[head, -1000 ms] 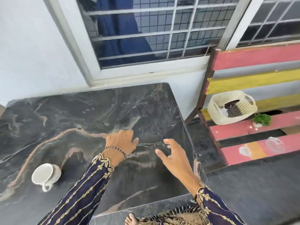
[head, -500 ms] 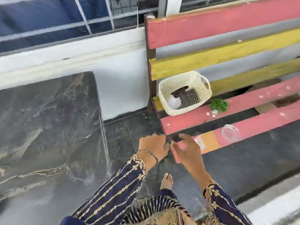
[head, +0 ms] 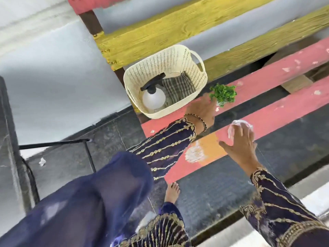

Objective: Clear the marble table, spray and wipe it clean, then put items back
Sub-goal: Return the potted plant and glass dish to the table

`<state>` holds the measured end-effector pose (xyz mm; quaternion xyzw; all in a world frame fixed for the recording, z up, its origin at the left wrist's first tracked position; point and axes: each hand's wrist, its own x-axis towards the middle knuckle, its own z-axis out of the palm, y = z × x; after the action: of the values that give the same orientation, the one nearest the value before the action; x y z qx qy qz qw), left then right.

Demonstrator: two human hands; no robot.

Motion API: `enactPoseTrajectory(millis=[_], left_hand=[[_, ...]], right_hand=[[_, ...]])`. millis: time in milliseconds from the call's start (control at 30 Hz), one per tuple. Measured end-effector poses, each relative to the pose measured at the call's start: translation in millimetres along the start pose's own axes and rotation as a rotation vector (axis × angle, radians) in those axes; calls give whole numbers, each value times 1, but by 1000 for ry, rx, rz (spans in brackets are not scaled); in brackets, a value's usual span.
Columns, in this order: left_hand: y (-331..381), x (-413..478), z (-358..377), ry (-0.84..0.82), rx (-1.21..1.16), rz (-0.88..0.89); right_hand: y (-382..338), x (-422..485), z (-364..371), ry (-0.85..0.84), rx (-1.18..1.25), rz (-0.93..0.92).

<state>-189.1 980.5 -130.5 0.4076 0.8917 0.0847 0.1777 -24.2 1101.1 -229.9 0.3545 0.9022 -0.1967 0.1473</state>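
On the pink bench slats (head: 277,72) stands a cream plastic basket (head: 194,68) holding a white spray bottle (head: 154,98) with a black trigger and a striped cloth (head: 178,86). A small green plant (head: 223,93) sits right of the basket. My left hand (head: 201,109) is blurred, its fingers close to the plant's base. On the front slat is a clear cup (head: 239,124). My right hand (head: 240,141) is spread over it, fingers on its top, thumb apart. The dark marble table (head: 7,125) shows only as an edge at far left.
The bench has yellow back slats (head: 178,27) against a grey wall. A black metal table frame (head: 53,143) crosses the dark floor at left. My bare foot (head: 171,192) stands in front of the bench. A blue veil (head: 80,202) covers the lower left.
I have turned from the marble table to the bench and come closer. My hands were together at the front slat; now the left is by the plant and the right is over the clear cup.
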Motion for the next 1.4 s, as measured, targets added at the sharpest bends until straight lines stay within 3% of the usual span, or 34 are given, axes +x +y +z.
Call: enactPoseTrajectory(millis=[100,233,667,1033,1400], left_hand=[[12,52,19,-28,59,7],[19,94,40,-59,51,23],[5,86,49,58,17,114],[-24,-56,23,90,-207,64],[-116,-296,-100,285,-233,-116]], right_hand=[[23,23,5,-76,-161,20],[38,44,6,-105,-99,45],[33,57,0,-135,-24,46],[-53,-40,-5,0,-6,-33],[-228,-216,-36,155,34,-286]])
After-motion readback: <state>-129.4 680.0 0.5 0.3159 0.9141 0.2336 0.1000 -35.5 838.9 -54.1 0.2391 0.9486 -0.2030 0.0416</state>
